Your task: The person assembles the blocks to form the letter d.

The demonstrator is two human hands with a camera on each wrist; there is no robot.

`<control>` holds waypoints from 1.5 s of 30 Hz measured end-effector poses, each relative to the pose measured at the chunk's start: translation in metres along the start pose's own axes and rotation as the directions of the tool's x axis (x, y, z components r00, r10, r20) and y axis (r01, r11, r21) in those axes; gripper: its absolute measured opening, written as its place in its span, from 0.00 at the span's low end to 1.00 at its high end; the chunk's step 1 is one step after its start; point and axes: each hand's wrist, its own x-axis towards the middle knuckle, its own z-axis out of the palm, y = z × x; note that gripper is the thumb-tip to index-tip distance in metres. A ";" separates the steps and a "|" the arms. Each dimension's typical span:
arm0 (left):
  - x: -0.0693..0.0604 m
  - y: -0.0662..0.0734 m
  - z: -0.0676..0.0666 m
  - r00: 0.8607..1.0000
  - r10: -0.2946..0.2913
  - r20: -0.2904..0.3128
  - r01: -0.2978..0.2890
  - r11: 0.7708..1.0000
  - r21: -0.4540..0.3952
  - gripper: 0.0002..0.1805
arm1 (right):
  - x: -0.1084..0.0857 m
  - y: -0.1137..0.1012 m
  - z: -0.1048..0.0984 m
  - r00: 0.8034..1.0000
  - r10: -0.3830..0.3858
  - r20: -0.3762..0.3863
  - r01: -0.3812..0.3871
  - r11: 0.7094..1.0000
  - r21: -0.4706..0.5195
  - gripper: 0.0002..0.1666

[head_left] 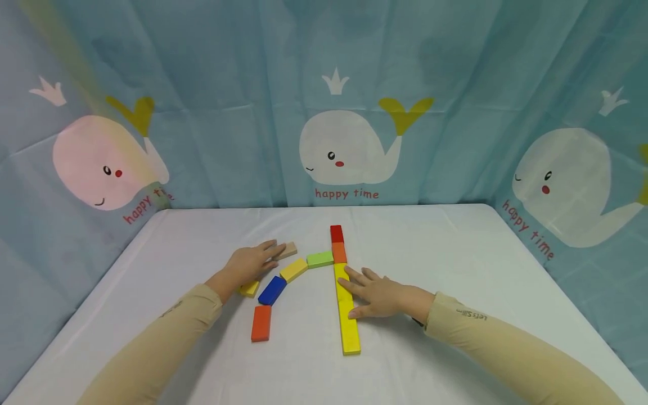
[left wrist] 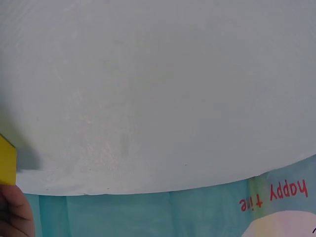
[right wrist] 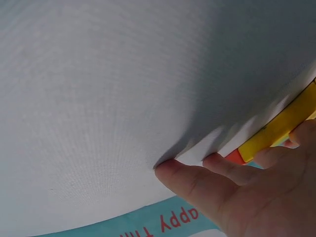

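Observation:
My left hand is at the left of the block pattern, its fingers and thumb about the left end of a plain wooden block. A yellow block lies partly under that hand; part of a yellow block also shows in the left wrist view. My right hand is spread beside a straight yellow strip, fingertips resting on it. Orange and red blocks continue the strip at its far end. An arc of green, pale yellow, blue and red-orange blocks curves left from it.
The blocks lie on a white-covered table. Blue curtains with whale prints stand behind it and at both sides.

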 end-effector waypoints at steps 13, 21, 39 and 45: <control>-0.005 -0.001 0.002 0.997 -0.040 -0.064 0.036 0.997 -0.066 0.22 | 0.002 -0.002 0.002 1.000 -0.013 -0.009 0.013 1.000 -0.011 0.48; -0.019 -0.002 -0.007 0.996 -0.083 -0.042 0.079 0.994 -0.079 0.24 | 0.003 0.001 0.004 1.000 -0.012 -0.004 0.012 0.999 -0.030 0.48; -0.065 0.016 -0.021 0.959 0.091 -0.268 -0.105 0.994 -0.039 0.25 | 0.002 0.002 0.002 1.000 -0.017 -0.008 0.017 0.999 -0.029 0.48; -0.080 0.020 -0.021 0.950 0.115 -0.289 -0.129 0.991 -0.030 0.28 | 0.002 0.001 0.003 1.000 -0.019 -0.010 0.019 0.999 -0.035 0.49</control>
